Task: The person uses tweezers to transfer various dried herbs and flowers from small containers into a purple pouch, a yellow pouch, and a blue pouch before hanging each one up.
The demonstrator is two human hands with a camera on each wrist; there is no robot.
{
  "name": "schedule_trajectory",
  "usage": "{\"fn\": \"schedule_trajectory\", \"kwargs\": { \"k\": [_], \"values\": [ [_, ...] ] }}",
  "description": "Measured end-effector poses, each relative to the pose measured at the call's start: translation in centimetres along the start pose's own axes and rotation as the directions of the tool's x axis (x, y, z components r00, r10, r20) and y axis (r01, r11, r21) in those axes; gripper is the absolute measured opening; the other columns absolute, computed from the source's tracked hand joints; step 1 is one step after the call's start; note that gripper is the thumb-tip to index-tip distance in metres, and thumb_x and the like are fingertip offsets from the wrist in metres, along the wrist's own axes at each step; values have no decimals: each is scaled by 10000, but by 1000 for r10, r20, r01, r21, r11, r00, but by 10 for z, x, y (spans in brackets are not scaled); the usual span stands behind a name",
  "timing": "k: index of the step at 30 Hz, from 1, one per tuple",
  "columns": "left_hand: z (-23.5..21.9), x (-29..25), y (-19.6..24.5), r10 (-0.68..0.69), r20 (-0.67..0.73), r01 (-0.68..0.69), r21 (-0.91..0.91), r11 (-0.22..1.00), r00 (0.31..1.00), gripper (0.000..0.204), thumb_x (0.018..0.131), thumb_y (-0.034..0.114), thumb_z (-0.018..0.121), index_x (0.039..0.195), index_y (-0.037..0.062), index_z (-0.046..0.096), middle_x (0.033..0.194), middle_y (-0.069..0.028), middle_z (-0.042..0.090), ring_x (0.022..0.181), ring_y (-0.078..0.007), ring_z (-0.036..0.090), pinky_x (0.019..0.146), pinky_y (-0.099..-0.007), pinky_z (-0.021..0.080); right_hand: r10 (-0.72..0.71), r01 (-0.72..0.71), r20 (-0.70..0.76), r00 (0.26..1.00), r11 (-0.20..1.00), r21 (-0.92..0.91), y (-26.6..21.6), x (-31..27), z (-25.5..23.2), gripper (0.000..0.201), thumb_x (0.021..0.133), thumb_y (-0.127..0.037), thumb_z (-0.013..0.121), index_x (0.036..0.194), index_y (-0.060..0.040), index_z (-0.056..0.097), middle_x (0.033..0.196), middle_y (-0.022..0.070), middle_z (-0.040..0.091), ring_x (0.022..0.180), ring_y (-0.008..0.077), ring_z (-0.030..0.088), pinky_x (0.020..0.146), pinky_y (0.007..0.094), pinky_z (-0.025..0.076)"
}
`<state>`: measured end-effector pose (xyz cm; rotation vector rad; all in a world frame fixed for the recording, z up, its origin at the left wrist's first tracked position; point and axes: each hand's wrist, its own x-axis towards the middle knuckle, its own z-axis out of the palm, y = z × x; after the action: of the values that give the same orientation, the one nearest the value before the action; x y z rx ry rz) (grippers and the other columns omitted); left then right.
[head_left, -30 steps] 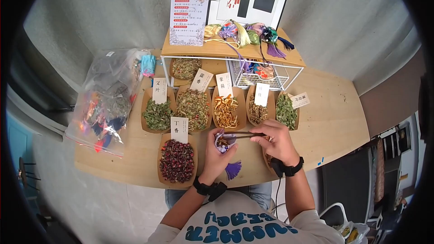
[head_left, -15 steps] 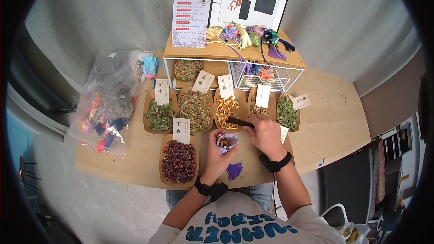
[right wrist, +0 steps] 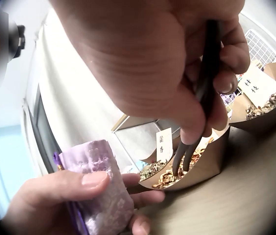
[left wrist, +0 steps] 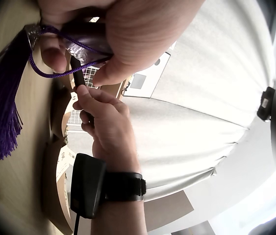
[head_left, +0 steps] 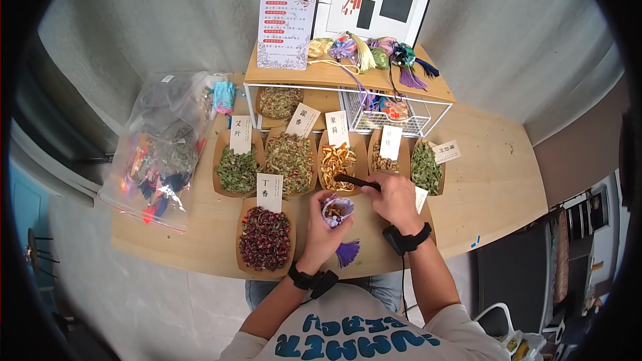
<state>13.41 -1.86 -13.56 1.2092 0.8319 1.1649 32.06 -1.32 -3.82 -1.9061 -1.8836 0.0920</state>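
Observation:
My left hand [head_left: 324, 232] grips a lavender brocade pouch [right wrist: 95, 155], its mouth upward with brown dried bits inside. From the pouch hangs a purple tassel [left wrist: 3, 103], along with a purple cord [left wrist: 54, 75]. Dark tweezers [right wrist: 210, 63] are pinched in my right hand [head_left: 396, 199]. Their two tips are down among orange-yellow dried strips [head_left: 336, 158] in a brown paper tray [right wrist: 211, 164], just beyond the pouch.
Paper trays of dried leaves [head_left: 426, 168], mixed herbs [head_left: 289, 164] and dark red buds [head_left: 264, 241] stand around, with label cards. A wooden shelf [head_left: 267, 76] carries finished sachets [head_left: 381, 47] and a sign [head_left: 287, 27]. A plastic bag [head_left: 157, 140] lies left.
My right hand has moved with the tweezers from over the pouch up to the tray of orange strips, then stayed there. The left hand still holds the pouch in nearly the same place.

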Motion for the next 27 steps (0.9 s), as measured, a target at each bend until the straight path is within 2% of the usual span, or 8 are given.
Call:
{"fn": "schedule_trajectory", "kwargs": {
  "k": [5,8,10,14,17,19,22,27],
  "values": [
    [1,-1,3,-25,1,25,-22,999,1000,672,913,79,864,1436,21,446,1318,-102,563,1190,-173,609,1010,-330,530,74,-72,-22,997,995,66,-7,1,-2,147,865,-170,844,943,-54,796,840,113,744,792,362,741,709,483,573],
    [1,0,2,22,-7,-22,-1,1000,1000,672,912,76,862,1436,21,444,1317,-100,563,1189,-170,608,1018,-330,525,-24,24,-13,1000,999,27,-14,1,-4,138,863,-159,837,964,-74,800,870,106,740,828,346,736,722,472,578],
    [1,0,2,16,-8,-16,-3,1000,1000,672,912,73,861,1437,22,444,1316,-99,563,1189,-170,608,1022,-331,524,-185,179,-61,981,979,-94,-17,-1,-4,146,853,-142,831,984,-86,800,902,102,728,880,329,723,741,462,582],
    [1,0,1,4,-5,-4,-23,1000,1000,667,913,63,857,1436,25,445,1314,-96,565,1189,-167,608,1018,-329,526,-178,164,-70,981,971,-175,-17,-4,-10,165,842,-130,828,999,-91,797,930,101,714,929,320,706,761,456,584],
    [1,-1,3,-8,1,8,-40,999,1000,660,916,59,853,1434,27,446,1311,-94,565,1186,-165,609,1008,-323,531,-123,105,-77,989,972,-209,-14,-4,-17,148,850,-136,830,976,-68,793,898,116,721,879,339,719,741,474,581],
    [1,0,2,-4,3,5,-36,999,1000,658,917,60,853,1434,28,446,1308,-93,565,1186,-164,609,1004,-320,533,-7,-1,-66,998,994,-108,-9,-7,-18,163,863,-154,837,984,-52,797,881,131,735,831,363,729,726,481,582],
    [1,0,3,-4,1,4,-32,999,1000,655,920,60,852,1433,28,447,1303,-91,566,1188,-163,611,1001,-318,535,70,-70,-73,995,998,1,6,-7,-6,193,867,-181,851,1014,-62,810,884,138,750,802,380,736,717,481,582],
    [1,0,4,3,-2,-3,-7,1000,1000,648,923,58,850,1430,26,448,1301,-89,565,1190,-160,610,999,-316,536,42,-43,11,999,990,132,10,-2,1,206,857,-164,856,1048,-97,822,896,117,751,842,360,736,749,461,592]
  ]
}}
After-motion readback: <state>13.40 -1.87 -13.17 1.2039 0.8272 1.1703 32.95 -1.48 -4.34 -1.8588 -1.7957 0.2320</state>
